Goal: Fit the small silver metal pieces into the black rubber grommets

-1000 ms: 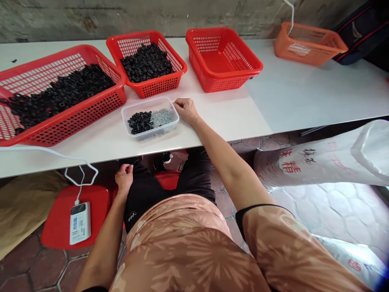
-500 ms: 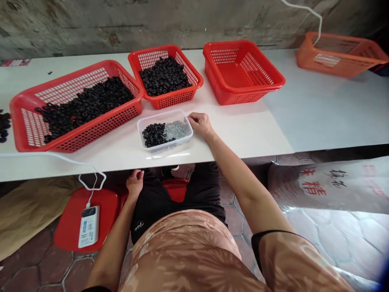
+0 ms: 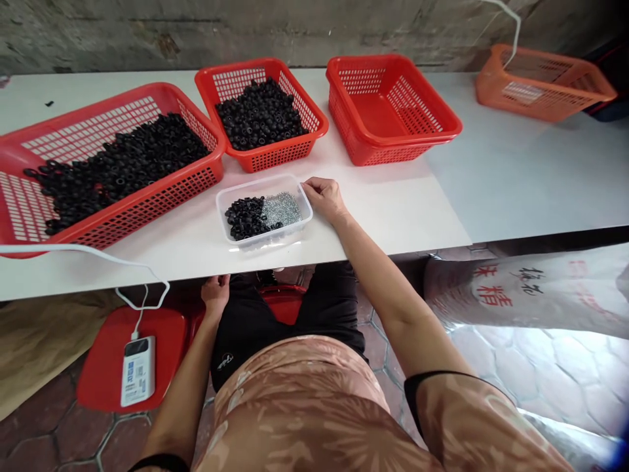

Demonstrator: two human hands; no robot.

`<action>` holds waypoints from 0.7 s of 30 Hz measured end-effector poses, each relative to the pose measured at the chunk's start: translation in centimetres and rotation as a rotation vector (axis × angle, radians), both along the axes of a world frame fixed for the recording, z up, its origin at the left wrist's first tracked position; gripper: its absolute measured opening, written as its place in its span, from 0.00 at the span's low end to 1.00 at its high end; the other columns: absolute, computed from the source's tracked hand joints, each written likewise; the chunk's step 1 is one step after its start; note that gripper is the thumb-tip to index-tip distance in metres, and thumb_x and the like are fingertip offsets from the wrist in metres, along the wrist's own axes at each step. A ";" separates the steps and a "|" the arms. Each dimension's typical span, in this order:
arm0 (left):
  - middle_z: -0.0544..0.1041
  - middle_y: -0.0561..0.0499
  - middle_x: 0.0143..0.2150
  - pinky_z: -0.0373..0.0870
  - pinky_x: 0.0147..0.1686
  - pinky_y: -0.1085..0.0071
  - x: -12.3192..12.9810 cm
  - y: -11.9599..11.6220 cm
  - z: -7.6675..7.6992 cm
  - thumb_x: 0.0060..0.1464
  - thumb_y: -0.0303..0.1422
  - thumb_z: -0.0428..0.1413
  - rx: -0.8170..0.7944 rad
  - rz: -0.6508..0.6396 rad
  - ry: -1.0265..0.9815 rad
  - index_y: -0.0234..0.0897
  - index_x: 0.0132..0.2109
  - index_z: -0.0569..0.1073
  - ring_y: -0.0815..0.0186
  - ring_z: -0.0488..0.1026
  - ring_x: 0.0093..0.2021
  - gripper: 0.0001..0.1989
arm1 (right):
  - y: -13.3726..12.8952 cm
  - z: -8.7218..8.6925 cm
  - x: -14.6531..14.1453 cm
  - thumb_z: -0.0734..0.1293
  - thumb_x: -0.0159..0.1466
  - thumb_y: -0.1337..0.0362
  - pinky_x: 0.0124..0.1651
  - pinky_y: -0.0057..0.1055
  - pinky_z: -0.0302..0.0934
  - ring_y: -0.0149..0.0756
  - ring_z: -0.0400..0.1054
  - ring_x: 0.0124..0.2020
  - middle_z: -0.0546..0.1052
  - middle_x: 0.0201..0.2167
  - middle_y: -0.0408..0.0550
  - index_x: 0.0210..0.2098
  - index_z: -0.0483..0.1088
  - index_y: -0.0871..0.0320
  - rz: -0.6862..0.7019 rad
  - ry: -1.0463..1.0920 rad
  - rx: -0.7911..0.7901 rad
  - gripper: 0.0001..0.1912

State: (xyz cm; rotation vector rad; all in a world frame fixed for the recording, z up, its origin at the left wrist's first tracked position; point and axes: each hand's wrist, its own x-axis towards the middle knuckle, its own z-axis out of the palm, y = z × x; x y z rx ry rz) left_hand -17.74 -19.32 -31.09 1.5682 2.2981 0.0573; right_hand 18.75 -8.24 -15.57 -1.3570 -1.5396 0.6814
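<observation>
A clear plastic container (image 3: 265,242) stands near the front edge of the white table. Small black rings (image 3: 246,219) fill its left part, and tiny silvery pieces (image 3: 282,210) lie in its right part, too small to name. My right hand (image 3: 325,196) grips the container's right end, thumb and fingers closed at the rim. Below the table edge, beside my left thigh, is my left hand (image 3: 215,295). Its fingers are curled in with nothing visible in them, and the tips are partly hidden by the edge.
Two red baskets of black rings (image 3: 162,160) (image 3: 265,157) stand behind and left of the container. Stacked red baskets (image 3: 363,152) and an orange basket (image 3: 535,98) are farther right. A white cable (image 3: 98,254) crosses the table to a power bank (image 3: 138,373) on a red stool (image 3: 98,367).
The view has shifted slightly, so the baskets sit a little higher and the left one farther left. My right hand stays on the container; my left hand stays low beside my thigh.
</observation>
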 end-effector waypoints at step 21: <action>0.83 0.36 0.42 0.71 0.45 0.60 0.1 -0.1 0.2 0.63 0.45 0.50 -0.041 -0.022 0.056 0.35 0.38 0.80 0.46 0.79 0.44 0.20 | -0.2 0.4 -0.1 0.67 0.63 0.52 0.29 0.30 0.50 0.29 0.53 0.24 0.63 0.20 0.40 0.24 0.69 0.59 0.015 0.084 -0.014 0.18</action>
